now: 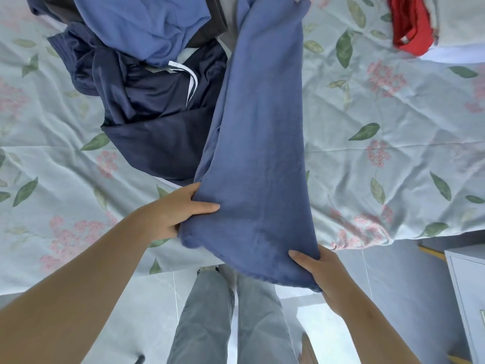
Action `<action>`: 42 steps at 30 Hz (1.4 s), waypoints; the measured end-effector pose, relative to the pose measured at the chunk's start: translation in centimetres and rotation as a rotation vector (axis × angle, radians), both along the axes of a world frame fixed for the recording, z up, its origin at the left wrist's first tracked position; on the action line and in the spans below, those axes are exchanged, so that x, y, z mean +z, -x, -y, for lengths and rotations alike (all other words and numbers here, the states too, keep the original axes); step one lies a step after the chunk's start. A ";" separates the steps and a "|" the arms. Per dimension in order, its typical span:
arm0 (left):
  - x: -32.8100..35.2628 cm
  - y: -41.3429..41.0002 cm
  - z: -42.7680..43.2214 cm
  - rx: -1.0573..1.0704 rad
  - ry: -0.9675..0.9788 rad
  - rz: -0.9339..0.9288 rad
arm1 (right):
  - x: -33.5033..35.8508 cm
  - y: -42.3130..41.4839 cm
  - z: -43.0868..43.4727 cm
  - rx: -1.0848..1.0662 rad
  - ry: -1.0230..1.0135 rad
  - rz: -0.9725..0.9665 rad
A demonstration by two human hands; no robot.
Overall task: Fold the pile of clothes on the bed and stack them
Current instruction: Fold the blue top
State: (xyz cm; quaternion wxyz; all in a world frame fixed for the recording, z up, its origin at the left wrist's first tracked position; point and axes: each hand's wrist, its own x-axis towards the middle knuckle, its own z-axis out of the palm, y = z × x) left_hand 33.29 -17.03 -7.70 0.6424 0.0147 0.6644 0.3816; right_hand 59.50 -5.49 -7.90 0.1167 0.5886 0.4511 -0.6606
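Across the frame: bed with a pale leaf-and-flower sheet, wrinkled, near edge at the bottom.

Blue garment is the task's thing in play: a long strip running from the far top of the frame down the middle of the bed, past the near edge. The near end is held up off the sheet; the far end lies against the pile.

Pile of clothes sits far left of centre, unfolded. Navy garment with white stripes is at its front, partly under the blue garment's left edge.

Floor is grey tile, with a grey cabinet at the right edge.

Red garment is far right on the bed, well apart from the pile.

Left hand: grip pinching the blue garment's left edge, thumb on top, fingers underneath.

Right hand: grip pinching the near right corner, thumb on top, fingers hidden under the cloth.
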 end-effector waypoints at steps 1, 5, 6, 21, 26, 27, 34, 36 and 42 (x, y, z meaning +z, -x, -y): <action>-0.2 -0.2 0.4 -0.008 0.037 -0.019 | -0.2 -0.7 -0.2 -0.018 -0.010 0.034; -2.1 -1.8 1.3 -0.231 0.264 -0.383 | -1.8 -2.0 -0.4 0.242 -0.118 0.236; -2.3 -2.5 1.4 -0.245 0.274 -0.397 | -1.9 -1.6 -0.3 0.280 -0.160 0.257; -3.0 -5.1 2.1 0.128 0.357 -0.204 | -2.6 0.1 0.9 -0.092 -0.146 0.179; -4.3 -5.4 2.7 -0.106 0.443 -0.536 | -2.6 -0.1 0.9 -0.056 -0.170 0.170; -4.2 -5.5 3.1 -0.082 0.417 -0.533 | -2.6 -0.3 1.0 -0.058 -0.181 0.177; -0.9 -6.0 4.8 0.043 0.220 -0.458 | -0.8 -1.0 1.3 -0.181 -0.166 0.116; 0.4 -6.2 5.1 0.074 0.191 -0.428 | 0.5 -1.0 1.3 -0.193 -0.112 0.091; 3.7 -5.4 6.6 -0.059 0.209 -0.370 | 4.6 -2.0 1.8 -0.118 -0.085 0.105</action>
